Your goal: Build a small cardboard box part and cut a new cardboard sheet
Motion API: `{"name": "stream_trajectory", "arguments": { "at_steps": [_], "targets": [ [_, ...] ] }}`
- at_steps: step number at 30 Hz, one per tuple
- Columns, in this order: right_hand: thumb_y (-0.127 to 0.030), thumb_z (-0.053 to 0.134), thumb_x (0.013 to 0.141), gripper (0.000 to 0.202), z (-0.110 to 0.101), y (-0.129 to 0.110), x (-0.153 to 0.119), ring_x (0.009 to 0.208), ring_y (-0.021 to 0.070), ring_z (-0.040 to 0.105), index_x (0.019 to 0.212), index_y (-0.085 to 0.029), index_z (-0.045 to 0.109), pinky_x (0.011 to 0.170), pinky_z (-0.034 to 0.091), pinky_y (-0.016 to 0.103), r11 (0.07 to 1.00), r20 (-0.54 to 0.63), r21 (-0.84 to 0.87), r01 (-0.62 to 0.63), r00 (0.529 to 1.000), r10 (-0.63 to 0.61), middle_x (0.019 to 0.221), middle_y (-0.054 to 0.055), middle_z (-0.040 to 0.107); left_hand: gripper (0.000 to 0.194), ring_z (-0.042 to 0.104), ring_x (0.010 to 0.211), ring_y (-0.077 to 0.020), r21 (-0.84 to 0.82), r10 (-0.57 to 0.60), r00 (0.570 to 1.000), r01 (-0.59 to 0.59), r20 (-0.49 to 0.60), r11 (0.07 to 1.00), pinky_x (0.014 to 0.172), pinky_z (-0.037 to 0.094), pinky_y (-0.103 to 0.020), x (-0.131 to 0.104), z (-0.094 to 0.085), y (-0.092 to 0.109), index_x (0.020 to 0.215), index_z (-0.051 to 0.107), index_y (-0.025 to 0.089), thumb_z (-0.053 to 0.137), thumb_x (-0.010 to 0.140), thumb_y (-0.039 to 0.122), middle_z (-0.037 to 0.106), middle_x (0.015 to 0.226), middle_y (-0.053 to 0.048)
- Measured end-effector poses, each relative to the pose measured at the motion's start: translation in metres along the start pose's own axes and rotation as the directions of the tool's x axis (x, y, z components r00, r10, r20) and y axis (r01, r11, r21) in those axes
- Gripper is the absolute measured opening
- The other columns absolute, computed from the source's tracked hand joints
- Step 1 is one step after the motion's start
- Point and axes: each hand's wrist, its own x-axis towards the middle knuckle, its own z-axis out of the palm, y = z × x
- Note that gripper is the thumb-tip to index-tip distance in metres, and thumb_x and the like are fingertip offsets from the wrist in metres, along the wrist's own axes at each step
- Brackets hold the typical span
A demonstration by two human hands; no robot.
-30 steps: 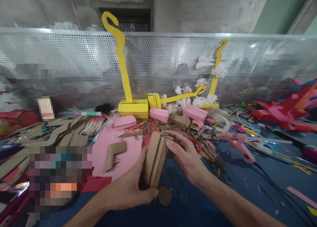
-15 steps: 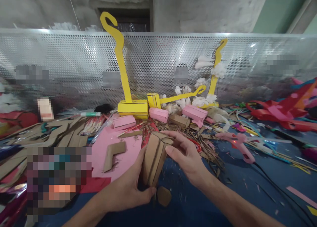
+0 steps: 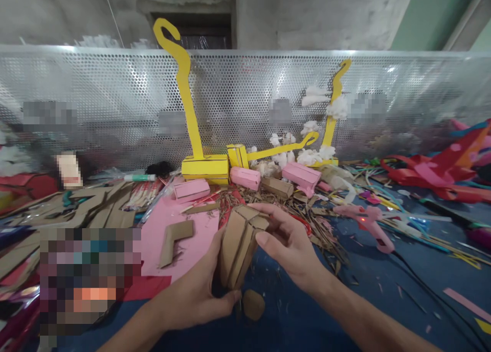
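Note:
A small brown cardboard box with several flat sides stands tilted between my two hands, over the blue tabletop. My left hand is closed round its left side and lower end, thumb near the bottom. At the upper right, my right hand grips the box's end with thumb and fingers, by the cardboard end flap. A loose cardboard piece with cut corners lies on the table just below the box. Left of my hands an L-shaped cardboard piece rests on a pink sheet.
A pink glue gun with a lit red light lies at right, its black cord running forward. Behind are pink boxes, yellow hooked pieces on bases and cardboard shreds. A perforated metal panel stands at the back.
The end flap on the box sits slightly differently under my right fingers, and the box is turned a little. Both hands keep their hold; little else differs.

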Motion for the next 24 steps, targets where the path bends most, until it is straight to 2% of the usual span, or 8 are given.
{"name": "stream_trajectory", "arguments": {
  "at_steps": [5,7,18,24],
  "targets": [
    [-0.03,0.07,0.087,0.039,0.0007,-0.0034,-0.0027,0.1,0.0168,0.069,0.125,-0.025,0.059,0.085,0.056,0.027,1.0,0.033,-0.002,0.029,0.999,-0.029,0.113,0.005,0.073,0.108,0.045,0.136,-0.032,0.028,0.03,0.999,-0.029,-0.016,0.999,0.12,0.027,-0.052,-0.0001,0.0,0.0017,0.156,-0.017,0.027,0.065,0.086,0.025,0.023,0.162,-0.016],
    [-0.029,0.07,0.087,0.039,0.0011,-0.0045,-0.0033,0.101,0.0167,0.069,0.125,-0.025,0.059,0.085,0.056,0.026,0.999,0.03,-0.008,0.043,0.999,-0.043,0.115,0.005,0.073,0.107,0.048,0.132,-0.03,0.027,0.033,0.999,-0.033,-0.023,0.999,0.119,0.03,-0.05,0.0001,0.0002,0.0033,0.156,-0.016,0.028,0.064,0.086,0.024,0.025,0.161,-0.015],
    [-0.027,0.068,0.089,0.037,0.0008,-0.0035,-0.0027,0.1,0.0138,0.069,0.125,-0.026,0.06,0.087,0.055,0.023,0.998,0.039,-0.001,0.063,0.997,-0.063,0.114,0.003,0.073,0.107,0.053,0.127,-0.0291,-0.013,0.035,0.999,-0.035,-0.028,0.999,0.115,0.037,-0.047,-0.0008,0.0009,0.0004,0.157,-0.014,0.027,0.065,0.086,0.024,0.032,0.158,-0.015],
    [-0.031,0.069,0.089,0.038,-0.0036,0.0018,0.0014,0.095,0.0131,0.068,0.126,-0.026,0.06,0.085,0.055,0.024,1.0,0.027,-0.016,0.014,1.0,-0.014,0.112,0.003,0.073,0.111,0.041,0.139,-0.0318,0.012,-0.002,0.999,0.002,-0.042,1.0,0.118,0.032,-0.047,0.0009,0.0021,0.0037,0.158,-0.013,0.024,0.068,0.081,0.02,0.038,0.155,-0.014]
  ]
}}
